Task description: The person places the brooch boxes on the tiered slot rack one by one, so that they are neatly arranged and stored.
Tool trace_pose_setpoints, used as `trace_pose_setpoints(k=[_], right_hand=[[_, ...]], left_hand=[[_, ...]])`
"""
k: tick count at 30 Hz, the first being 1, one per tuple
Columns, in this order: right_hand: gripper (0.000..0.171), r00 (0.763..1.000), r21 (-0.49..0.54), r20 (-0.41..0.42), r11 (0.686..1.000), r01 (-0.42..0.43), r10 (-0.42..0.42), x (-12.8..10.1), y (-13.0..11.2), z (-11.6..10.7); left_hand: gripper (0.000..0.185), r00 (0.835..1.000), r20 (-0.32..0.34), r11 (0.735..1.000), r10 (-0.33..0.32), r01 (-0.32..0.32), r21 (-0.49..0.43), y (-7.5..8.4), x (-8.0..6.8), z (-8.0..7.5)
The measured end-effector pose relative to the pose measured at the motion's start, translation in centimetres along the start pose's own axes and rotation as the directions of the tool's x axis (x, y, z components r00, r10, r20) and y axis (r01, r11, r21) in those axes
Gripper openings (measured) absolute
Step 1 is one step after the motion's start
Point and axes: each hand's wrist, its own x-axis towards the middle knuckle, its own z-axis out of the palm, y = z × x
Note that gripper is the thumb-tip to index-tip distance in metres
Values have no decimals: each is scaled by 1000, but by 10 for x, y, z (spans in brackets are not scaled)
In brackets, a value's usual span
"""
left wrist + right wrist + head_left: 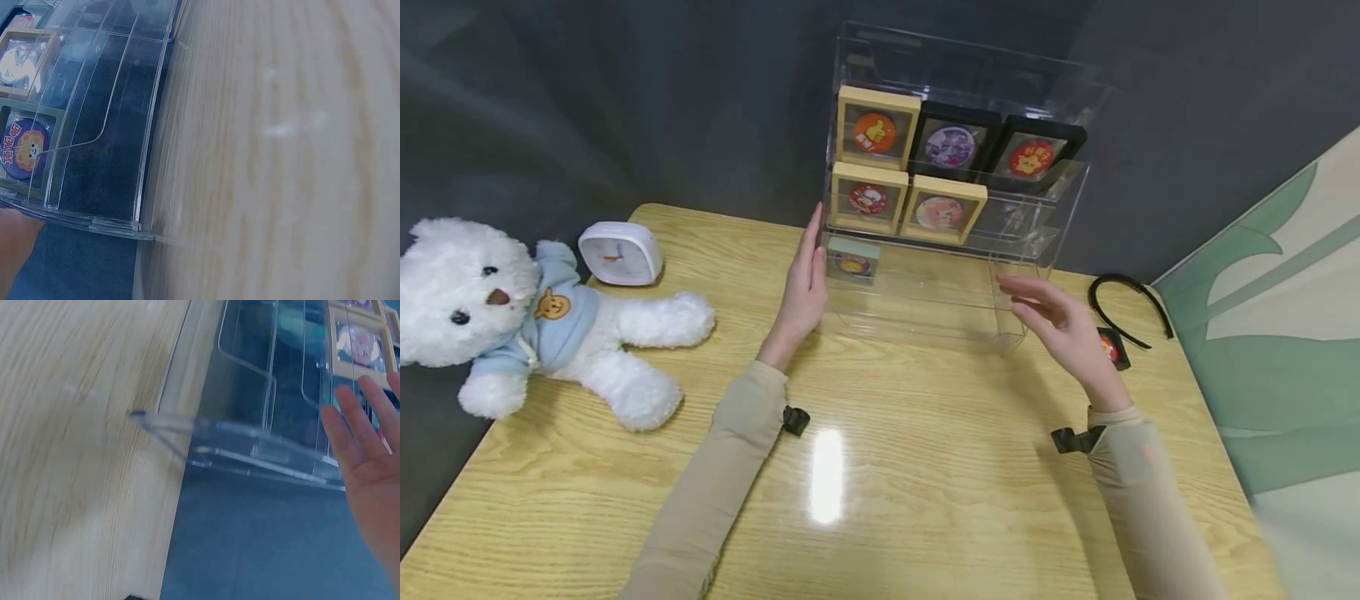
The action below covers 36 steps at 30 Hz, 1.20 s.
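Acrylic display stand (955,167) stood on the tabletop (880,467); left hand (803,287) lay flat-fingered against its left side, right hand (1063,325) hovered open beside its right, holding nothing.

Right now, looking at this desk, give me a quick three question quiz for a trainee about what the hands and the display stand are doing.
1. True or false: the left hand lies flat against the left side of the clear acrylic stand.
2. How many framed badges sit on the stand's top tier? A) two B) three C) five
3. Fill in: the right hand is open near the stand's ____ side.

Key: 1 true; 2 B; 3 right.
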Motion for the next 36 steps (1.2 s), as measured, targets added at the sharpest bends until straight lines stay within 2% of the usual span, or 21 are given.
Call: trace_pose_setpoints(k=[6, 12, 17, 21, 29, 36], right_hand=[[40, 1000, 58, -26, 998, -4, 5, -14, 2, -16], [39, 998, 188, -62, 982, -17, 29, -26, 9, -35], [37, 996, 275, -86, 961, 5, 20, -35, 18, -50], [36, 992, 269, -118, 963, -12, 46, -42, 25, -63], [43, 987, 263, -110, 961, -86, 119, -55, 45, -89], [48, 969, 170, -141, 969, -178, 202, -73, 68, -111]], left_hand=[[56, 1000, -7, 999, 20, -20, 32, -31, 6, 0], [56, 999, -12, 997, 49, -48, 60, -37, 7, -1], [55, 998, -12, 996, 62, -61, 61, -38, 6, -1], [56, 999, -14, 996, 53, -52, 68, -36, 7, -1], [57, 1000, -20, 998, 24, -23, 51, -35, 6, -3], [55, 998, -6, 995, 62, -62, 73, -37, 6, -1]])
